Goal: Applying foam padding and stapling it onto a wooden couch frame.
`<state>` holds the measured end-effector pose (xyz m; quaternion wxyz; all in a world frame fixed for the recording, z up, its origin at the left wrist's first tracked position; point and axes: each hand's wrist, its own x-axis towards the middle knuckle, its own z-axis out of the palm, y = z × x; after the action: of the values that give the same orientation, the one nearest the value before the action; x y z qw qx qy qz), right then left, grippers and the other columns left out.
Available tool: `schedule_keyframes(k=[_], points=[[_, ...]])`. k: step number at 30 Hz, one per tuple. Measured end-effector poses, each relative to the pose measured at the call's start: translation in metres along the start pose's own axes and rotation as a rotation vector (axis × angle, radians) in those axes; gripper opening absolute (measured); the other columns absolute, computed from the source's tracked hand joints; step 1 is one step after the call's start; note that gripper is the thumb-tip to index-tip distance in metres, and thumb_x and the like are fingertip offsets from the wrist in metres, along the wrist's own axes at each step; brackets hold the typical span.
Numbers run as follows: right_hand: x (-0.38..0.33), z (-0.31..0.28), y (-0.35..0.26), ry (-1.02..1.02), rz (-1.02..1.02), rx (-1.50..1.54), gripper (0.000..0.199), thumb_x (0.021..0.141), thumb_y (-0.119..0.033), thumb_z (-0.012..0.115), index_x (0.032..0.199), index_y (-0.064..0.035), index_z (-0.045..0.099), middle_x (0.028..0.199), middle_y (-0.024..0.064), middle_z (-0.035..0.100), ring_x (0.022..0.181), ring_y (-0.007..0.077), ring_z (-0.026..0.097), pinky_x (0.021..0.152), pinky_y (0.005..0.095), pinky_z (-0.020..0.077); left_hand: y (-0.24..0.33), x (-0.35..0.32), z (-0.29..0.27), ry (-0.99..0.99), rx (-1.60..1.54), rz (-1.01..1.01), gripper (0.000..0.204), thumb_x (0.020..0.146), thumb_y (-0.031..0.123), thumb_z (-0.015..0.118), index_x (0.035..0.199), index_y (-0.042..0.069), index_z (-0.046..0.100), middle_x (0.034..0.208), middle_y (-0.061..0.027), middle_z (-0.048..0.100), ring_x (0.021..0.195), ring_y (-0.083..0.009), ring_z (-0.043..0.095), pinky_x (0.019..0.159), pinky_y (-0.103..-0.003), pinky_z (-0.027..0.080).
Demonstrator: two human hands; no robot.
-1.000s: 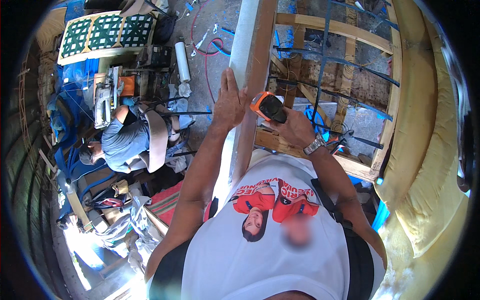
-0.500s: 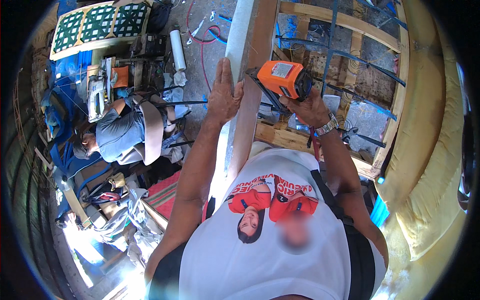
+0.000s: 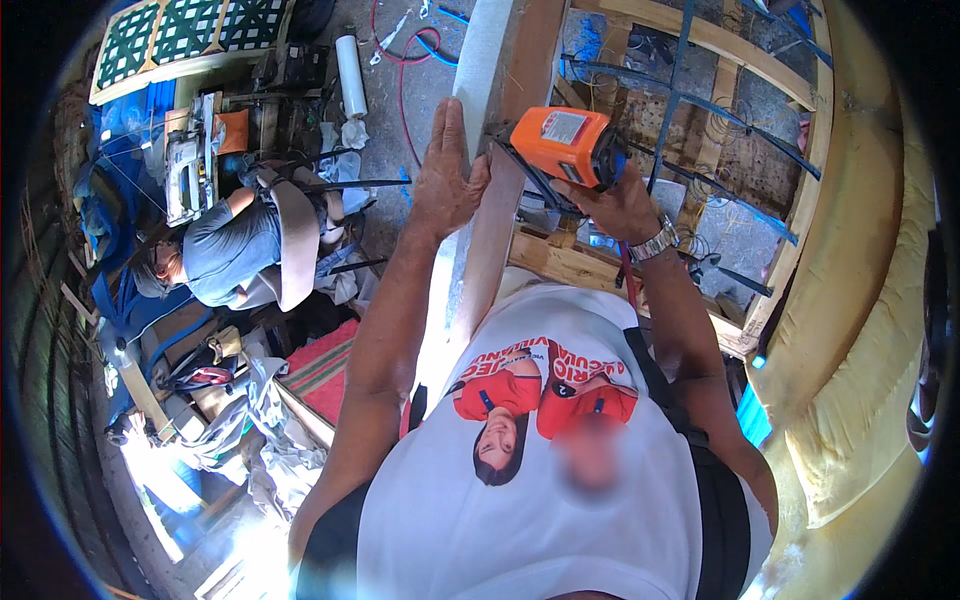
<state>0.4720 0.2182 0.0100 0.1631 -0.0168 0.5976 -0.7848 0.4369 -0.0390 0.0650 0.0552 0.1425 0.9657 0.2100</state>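
Observation:
My right hand [image 3: 622, 205], with a metal-banded watch at the wrist, grips an orange pneumatic nail gun [image 3: 560, 143]. Its black nose rests at or very near a brown wooden rail [image 3: 528, 60]; exact contact is hard to tell. A red hose [image 3: 626, 272] runs down from the tool. Against the pale covering [image 3: 482, 65] along the rail's left side lies my left hand [image 3: 447, 175], holding nothing. Its fingers are stretched out and point away from me, with the thumb toward the tool's nose.
Right of the rail is a wooden frame [image 3: 720, 40] crossed by dark straps [image 3: 735, 118]. Yellowish foam [image 3: 850, 230] stands along the far right. At left, another person [image 3: 235, 250] sits bent over near a sewing machine [image 3: 190, 165]. A white roll [image 3: 351, 78] lies on the floor.
The view has shifted slightly. The nail gun has moved a little left and away from me, its nose still by the rail. My left hand stays flat on the covering.

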Motion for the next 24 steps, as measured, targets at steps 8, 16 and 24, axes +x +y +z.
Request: schedule_keyframes(k=[8, 16, 24], points=[[-0.002, -0.003, 0.004, -0.039, -0.035, -0.104, 0.044, 0.084, -0.001, 0.080, 0.126, -0.0012, 0.065, 0.121, 0.0097, 0.072, 0.109, 0.0164, 0.069, 0.101, 0.0369, 0.0551, 0.004, -0.001, -0.005, -0.038, -0.070, -0.050, 0.091, 0.092, 0.016, 0.065, 0.162, 0.006, 0.009, 0.166, -0.0253, 0.015, 0.155, -0.0398, 0.016, 0.126, -0.045, 0.017], [-0.001, -0.001, 0.005, -0.067, -0.060, 0.089, 0.052, 0.080, -0.018, 0.088, 0.126, -0.0063, 0.066, 0.118, 0.0092, 0.073, 0.107, 0.0201, 0.070, 0.096, 0.0369, 0.0538, -0.003, -0.001, -0.004, -0.043, -0.085, -0.041, 0.100, 0.090, 0.030, 0.073, 0.162, 0.006, 0.008, 0.167, -0.0233, 0.013, 0.156, -0.0379, 0.012, 0.126, -0.044, 0.015], [-0.007, -0.001, -0.003, -0.077, -0.070, -0.059, 0.052, 0.081, -0.018, 0.087, 0.127, -0.0062, 0.065, 0.120, 0.0102, 0.072, 0.110, 0.0193, 0.068, 0.097, 0.0371, 0.0535, -0.002, -0.005, -0.008, -0.103, -0.111, -0.029, 0.121, 0.078, 0.043, 0.082, 0.162, 0.005, 0.004, 0.168, -0.0227, 0.010, 0.156, -0.0374, 0.009, 0.126, -0.046, 0.013]])
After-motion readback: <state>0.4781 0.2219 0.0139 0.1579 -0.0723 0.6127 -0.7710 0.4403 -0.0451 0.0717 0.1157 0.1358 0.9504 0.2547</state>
